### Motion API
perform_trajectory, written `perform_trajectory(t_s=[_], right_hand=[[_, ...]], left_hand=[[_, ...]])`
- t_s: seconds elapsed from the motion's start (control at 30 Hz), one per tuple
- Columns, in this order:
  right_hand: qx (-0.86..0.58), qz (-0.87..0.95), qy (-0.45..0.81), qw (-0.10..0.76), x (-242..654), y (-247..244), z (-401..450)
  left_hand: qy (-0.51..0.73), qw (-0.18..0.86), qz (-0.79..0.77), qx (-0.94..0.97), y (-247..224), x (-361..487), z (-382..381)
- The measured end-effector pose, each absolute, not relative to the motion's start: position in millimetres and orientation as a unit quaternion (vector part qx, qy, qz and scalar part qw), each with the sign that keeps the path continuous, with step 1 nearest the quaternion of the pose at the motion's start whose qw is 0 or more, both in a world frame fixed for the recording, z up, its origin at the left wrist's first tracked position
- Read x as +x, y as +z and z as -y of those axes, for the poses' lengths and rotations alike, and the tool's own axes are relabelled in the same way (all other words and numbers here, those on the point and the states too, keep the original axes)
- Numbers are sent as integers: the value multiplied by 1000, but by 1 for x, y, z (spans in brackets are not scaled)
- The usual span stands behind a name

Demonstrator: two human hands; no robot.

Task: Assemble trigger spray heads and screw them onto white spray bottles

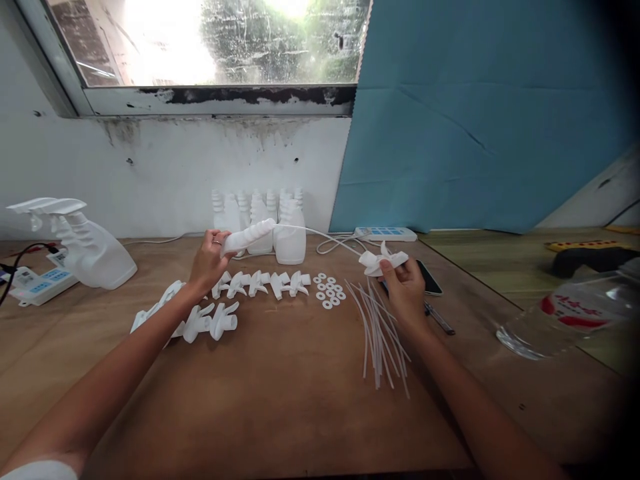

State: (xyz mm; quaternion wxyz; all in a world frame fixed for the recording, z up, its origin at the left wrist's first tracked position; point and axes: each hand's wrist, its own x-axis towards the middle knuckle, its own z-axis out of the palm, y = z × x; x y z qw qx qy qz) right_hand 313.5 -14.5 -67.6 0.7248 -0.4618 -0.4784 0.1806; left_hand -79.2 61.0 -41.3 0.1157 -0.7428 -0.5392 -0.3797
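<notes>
My left hand (207, 263) is closed around a white plastic bottle (247, 235), tilted with its ridged neck pointing right. In my right hand (407, 283) is a white trigger spray head (383, 261). From the head a thin tube (320, 232) curves left to the bottle's mouth; whether its tip is inside I cannot tell. Below my left hand, several spray heads (259, 283) lie in rows on the wooden table (280, 400). White ring washers (329, 291) lie between my hands, and a bunch of loose tubes (379, 333) lies below my right hand.
Several white bottles (291, 233) stand against the wall. A bottle with a spray head (95, 247) stands at left beside a power strip (47, 285). Another power strip (385, 234), a phone (430, 279), a cutter knife (440, 319) and a clear water bottle (565, 313) are on the right.
</notes>
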Motion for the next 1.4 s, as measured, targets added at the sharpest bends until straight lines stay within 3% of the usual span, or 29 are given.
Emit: perform_trajectory(t_s=[0.27,0.4,0.63,0.93,1.07,1.27,1.4], right_hand=[[-451,555,164,680,306,-69,22],[-426,583,168,672,289,-49,35],[-341,691,125,625,257,14,56],[-257,637,496,531,200,38,51],[-256,570,562,542,177,28,54],[-259,560,540,572,171,17,57],[-207,583,572,539,172,13,56]], left_hand=[[-353,171,493,-777,-33,-66,-32],[-372,151,433,-807,-30,-47,-1],[-440,-95,384,-806,-41,-11,65],[-477,-373,376,-701,-82,4,76],[-468,-433,342,-690,-87,2,74],[-598,-326,186,-708,-13,-7,63],[-509,-297,252,-767,54,-9,62]])
